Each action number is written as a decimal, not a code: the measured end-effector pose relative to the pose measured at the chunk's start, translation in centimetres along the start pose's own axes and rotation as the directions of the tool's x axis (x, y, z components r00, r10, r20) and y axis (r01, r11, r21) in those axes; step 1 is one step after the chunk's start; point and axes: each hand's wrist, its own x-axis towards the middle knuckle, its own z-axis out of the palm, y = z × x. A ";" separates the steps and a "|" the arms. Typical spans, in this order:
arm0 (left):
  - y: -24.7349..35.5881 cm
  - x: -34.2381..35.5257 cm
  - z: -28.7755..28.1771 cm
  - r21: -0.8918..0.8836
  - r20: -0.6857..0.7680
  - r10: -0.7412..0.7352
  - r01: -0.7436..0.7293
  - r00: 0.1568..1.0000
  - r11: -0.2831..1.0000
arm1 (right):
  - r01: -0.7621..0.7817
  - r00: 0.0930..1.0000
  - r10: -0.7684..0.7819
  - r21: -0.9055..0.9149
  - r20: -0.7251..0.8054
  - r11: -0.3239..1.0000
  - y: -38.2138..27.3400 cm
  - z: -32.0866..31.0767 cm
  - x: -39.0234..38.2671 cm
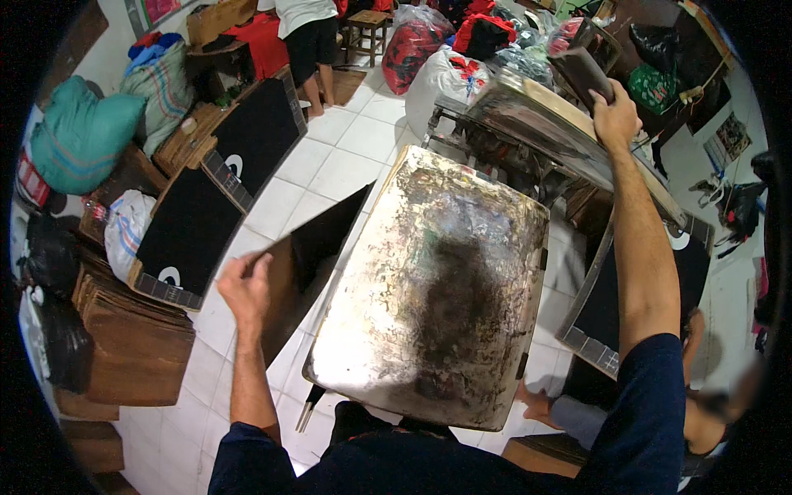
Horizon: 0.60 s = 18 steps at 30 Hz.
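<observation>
In front of me stands a paint-stained printing platen point(437, 289), its top bare and patchy with my shadow on it. At its left, my left hand point(245, 289) is closed at the edge of a tilted brown board point(285, 289) with a black panel point(330, 227) on it. My right hand point(617, 124) reaches forward, its fingers wrapped round the end of a dark squeegee point(580, 73). Just below that hand is a raised screen frame point(536, 111), tilted up beyond the platen. Part of its underside is hidden.
Boards with black panels point(186, 231) lean at left over stacked brown boards point(136, 355); another black panel point(627, 305) is at right. Full sacks point(87, 136) and bagged clothing point(417, 49) stand farther off. One person point(309, 41) stands ahead; another point(577, 417) sits at lower right.
</observation>
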 end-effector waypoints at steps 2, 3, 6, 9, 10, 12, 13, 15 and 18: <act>5.3 2.6 -2.9 0.021 -0.032 0.006 -0.006 0.999 1.000 | -0.033 0.999 0.033 0.009 0.004 0.999 -0.3 -0.1 -0.4; 8.0 2.9 -4.6 0.039 -0.033 -0.054 0.055 0.998 0.998 | -0.013 1.000 0.013 0.034 -0.001 0.999 -0.4 -0.1 -0.5; 15.6 0.9 -8.9 0.170 -0.029 0.184 -0.177 0.982 0.969 | 0.025 0.998 -0.022 0.055 -0.053 0.998 -0.6 0.2 -0.5; 22.5 -4.7 -10.8 0.244 0.105 0.444 -0.456 0.890 0.856 | 0.055 0.994 -0.047 0.079 -0.103 0.995 -0.4 1.0 0.1; 24.5 -7.3 -10.7 0.212 0.150 0.501 -0.523 0.852 0.826 | 0.056 0.993 -0.046 0.090 -0.105 0.994 -0.3 1.4 0.4; 27.6 -13.0 -9.6 0.172 0.345 0.544 -0.622 0.765 0.764 | 0.068 0.992 -0.052 0.135 -0.118 0.988 -0.1 2.2 0.9; 28.6 -16.1 -8.2 -0.028 0.413 0.557 -0.602 0.720 0.798 | 0.069 0.993 -0.055 0.139 -0.105 0.988 0.0 2.5 1.0; 29.8 -22.1 -4.3 -0.388 0.515 0.629 -0.496 0.582 0.777 | 0.066 0.995 -0.055 0.152 -0.078 0.986 0.1 2.9 1.1; 30.9 -30.1 1.5 -0.430 0.607 0.706 -0.596 0.366 0.679 | 0.084 0.994 -0.070 0.158 -0.089 0.984 -0.1 2.8 0.7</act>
